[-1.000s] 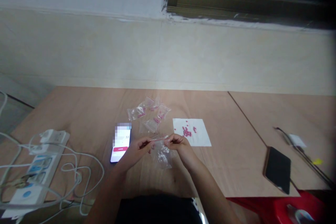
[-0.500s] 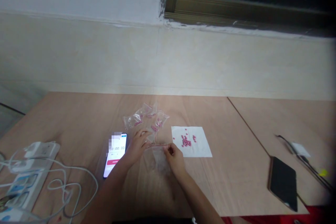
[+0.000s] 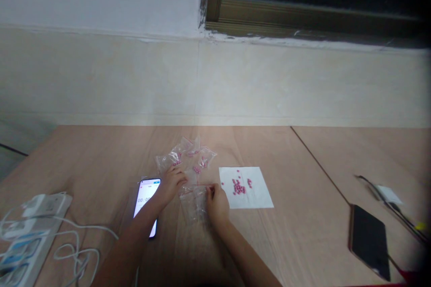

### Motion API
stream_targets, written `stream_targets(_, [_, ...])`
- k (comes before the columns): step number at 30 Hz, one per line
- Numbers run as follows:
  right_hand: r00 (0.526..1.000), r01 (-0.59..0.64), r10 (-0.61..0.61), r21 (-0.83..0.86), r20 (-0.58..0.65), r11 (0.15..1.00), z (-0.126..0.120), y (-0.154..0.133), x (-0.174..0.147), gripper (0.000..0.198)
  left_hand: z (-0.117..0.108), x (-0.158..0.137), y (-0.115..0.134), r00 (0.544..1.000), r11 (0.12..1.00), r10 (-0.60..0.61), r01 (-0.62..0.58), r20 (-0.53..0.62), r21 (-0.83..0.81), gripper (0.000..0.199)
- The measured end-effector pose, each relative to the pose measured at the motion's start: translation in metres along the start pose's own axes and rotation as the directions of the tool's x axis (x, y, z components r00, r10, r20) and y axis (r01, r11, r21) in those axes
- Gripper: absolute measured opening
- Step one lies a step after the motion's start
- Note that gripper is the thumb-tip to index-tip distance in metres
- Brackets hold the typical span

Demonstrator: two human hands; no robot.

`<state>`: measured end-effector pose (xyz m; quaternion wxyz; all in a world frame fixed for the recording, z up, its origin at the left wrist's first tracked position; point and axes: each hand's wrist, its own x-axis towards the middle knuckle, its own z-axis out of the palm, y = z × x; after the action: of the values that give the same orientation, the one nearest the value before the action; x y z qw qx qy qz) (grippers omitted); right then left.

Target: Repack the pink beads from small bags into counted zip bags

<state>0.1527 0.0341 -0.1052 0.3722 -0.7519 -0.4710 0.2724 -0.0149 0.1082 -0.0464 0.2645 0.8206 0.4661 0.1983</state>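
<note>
My right hand (image 3: 218, 204) pinches the top edge of a clear zip bag (image 3: 193, 206) near its right corner. This bag has a red zip line and lies on the wooden table, with no pink pieces visible in it. My left hand (image 3: 172, 184) is just beyond the bag's left corner, its fingers loosely stretched toward the filled bags; its fingertips are small in view. Several clear bags (image 3: 203, 157) with small pink pieces inside lie in a cluster past my hands. Loose pink pieces (image 3: 239, 187) rest on a white paper sheet (image 3: 261, 193) right of my right hand.
A lit phone (image 3: 148, 188) showing a timer lies partly under my left forearm. On the left are a power strip (image 3: 37, 233) and white cables (image 3: 77, 246). At right lie a dark phone (image 3: 369, 242) and a black cable (image 3: 400, 213). A wall (image 3: 134, 80) stands behind the table.
My left hand has moved left, away from the top edge of the zip bag. My right hand has shifted slightly left, still pinching the bag. The camera view has tilted slightly.
</note>
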Motion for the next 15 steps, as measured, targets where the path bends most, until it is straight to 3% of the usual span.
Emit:
stream_targets(5, [0.999, 0.03, -0.031, -0.041, -0.034, 0.999, 0.008, -0.022, 0.011, 0.011, -0.02, 0.006, 0.007, 0.98, 0.995, -0.081, 0.069, -0.18, -0.073, 0.012])
stream_targets(10, [0.989, 0.108, -0.106, 0.013, -0.105, 0.994, -0.012, -0.054, 0.008, 0.019, -0.032, -0.011, 0.032, 0.974, 0.984, -0.141, 0.118, -0.178, -0.135, 0.013])
stream_targets(13, [0.986, 0.13, -0.15, 0.217, 0.077, 0.968, -0.032, -0.067, -0.006, 0.023, -0.028, -0.023, 0.05, 0.979, 0.97, -0.177, 0.157, -0.1, -0.185, 0.018])
stream_targets(15, [0.951, 0.116, -0.197, 0.316, 0.239, 0.942, -0.044, -0.071, -0.015, 0.025, -0.023, -0.029, 0.061, 0.983, 0.961, -0.18, 0.166, -0.04, -0.222, 0.02])
